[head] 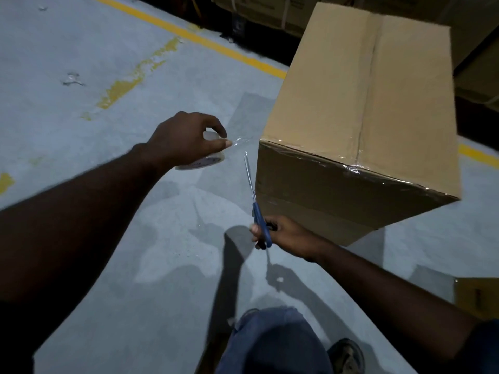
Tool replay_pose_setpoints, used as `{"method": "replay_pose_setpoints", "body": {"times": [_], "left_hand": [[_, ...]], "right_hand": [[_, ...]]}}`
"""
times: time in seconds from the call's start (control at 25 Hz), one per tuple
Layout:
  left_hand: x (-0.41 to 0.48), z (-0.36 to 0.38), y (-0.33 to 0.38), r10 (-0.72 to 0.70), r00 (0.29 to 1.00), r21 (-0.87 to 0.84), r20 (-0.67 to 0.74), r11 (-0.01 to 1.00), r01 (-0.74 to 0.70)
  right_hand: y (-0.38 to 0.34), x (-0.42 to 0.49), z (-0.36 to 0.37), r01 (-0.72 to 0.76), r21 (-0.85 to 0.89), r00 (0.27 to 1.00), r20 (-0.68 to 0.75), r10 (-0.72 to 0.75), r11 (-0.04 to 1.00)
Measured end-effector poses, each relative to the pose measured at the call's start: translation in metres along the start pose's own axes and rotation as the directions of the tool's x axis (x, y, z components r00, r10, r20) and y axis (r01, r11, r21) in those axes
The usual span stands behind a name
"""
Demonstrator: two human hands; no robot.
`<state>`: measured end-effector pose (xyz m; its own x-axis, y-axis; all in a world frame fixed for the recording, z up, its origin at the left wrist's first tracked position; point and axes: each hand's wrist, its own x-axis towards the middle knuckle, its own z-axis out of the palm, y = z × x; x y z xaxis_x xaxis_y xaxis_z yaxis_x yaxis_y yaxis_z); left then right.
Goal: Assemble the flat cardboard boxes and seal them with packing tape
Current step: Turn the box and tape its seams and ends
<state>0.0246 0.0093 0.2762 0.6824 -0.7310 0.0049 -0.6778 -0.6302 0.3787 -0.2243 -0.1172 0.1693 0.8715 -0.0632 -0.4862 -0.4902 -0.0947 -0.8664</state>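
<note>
Clear packing tape (241, 143) stretches from the roll (208, 161), gripped in the left hand (183, 141), to the cardboard box (364, 103) corner. The right hand (289, 236) grips blue-handled scissors (260, 221), blades just below the strip. Box flaps are closed, near top edge taped, contents hidden. The box stands on grey floor (81, 49) with yellow lines (216, 44).
</note>
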Motion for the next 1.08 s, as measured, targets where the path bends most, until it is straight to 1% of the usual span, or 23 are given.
{"method": "replay_pose_setpoints", "body": {"times": [0.12,0.2,0.36,0.52,0.6,0.68,0.76,0.84,0.92,1.0,1.08], "left_hand": [[0.001,-0.002,-0.003,-0.006,1.0,-0.002,-0.011,1.0,0.006],[0.001,-0.001,-0.005,-0.006,1.0,-0.009,-0.015,1.0,0.006],[-0.003,0.004,-0.009,0.003,1.0,-0.029,-0.02,1.0,-0.003],[-0.005,0.008,-0.015,-0.022,0.999,-0.062,-0.042,0.998,0.02],[-0.008,0.012,-0.021,-0.067,0.996,-0.087,-0.053,0.994,0.062],[-0.015,0.019,-0.034,-0.114,0.992,-0.108,-0.046,0.988,0.109],[-0.026,0.031,-0.053,-0.172,0.984,-0.137,-0.046,0.977,0.164],[-0.041,0.05,-0.074,-0.265,0.963,-0.165,-0.052,0.953,0.253],[-0.06,0.076,-0.095,-0.362,0.931,-0.162,-0.056,0.923,0.349],[-0.08,0.106,-0.117,-0.429,0.9,-0.137,-0.078,0.899,0.417],[-0.1,0.138,-0.139,-0.472,0.877,-0.096,-0.09,0.881,0.464]], "right_hand": [[-0.011,0.011,-0.009,-0.014,0.054,1.0,-0.018,0.015,0.998],[-0.018,0.019,-0.013,0.012,0.067,0.999,-0.036,-0.009,0.998],[-0.026,0.034,-0.014,0.067,0.162,0.996,-0.074,-0.055,0.985],[-0.025,0.042,-0.013,0.12,0.16,0.979,-0.183,-0.09,0.98],[-0.021,0.044,-0.014,0.11,0.126,0.976,-0.2,-0.084,0.986],[-0.015,0.047,-0.014,0.07,0.073,0.983,-0.173,-0.057,0.995],[-0.008,0.054,-0.007,0.019,-0.009,0.99,-0.141,-0.02,1.0],[0.002,0.068,0.003,-0.028,-0.105,0.989,-0.146,0.013,0.994],[0.015,0.089,0.017,-0.1,-0.172,0.977,-0.202,0.064,0.98],[0.029,0.115,0.033,-0.177,-0.257,0.96,-0.258,0.11,0.95],[0.04,0.142,0.053,-0.229,-0.379,0.961,-0.234,0.147,0.896]]}}
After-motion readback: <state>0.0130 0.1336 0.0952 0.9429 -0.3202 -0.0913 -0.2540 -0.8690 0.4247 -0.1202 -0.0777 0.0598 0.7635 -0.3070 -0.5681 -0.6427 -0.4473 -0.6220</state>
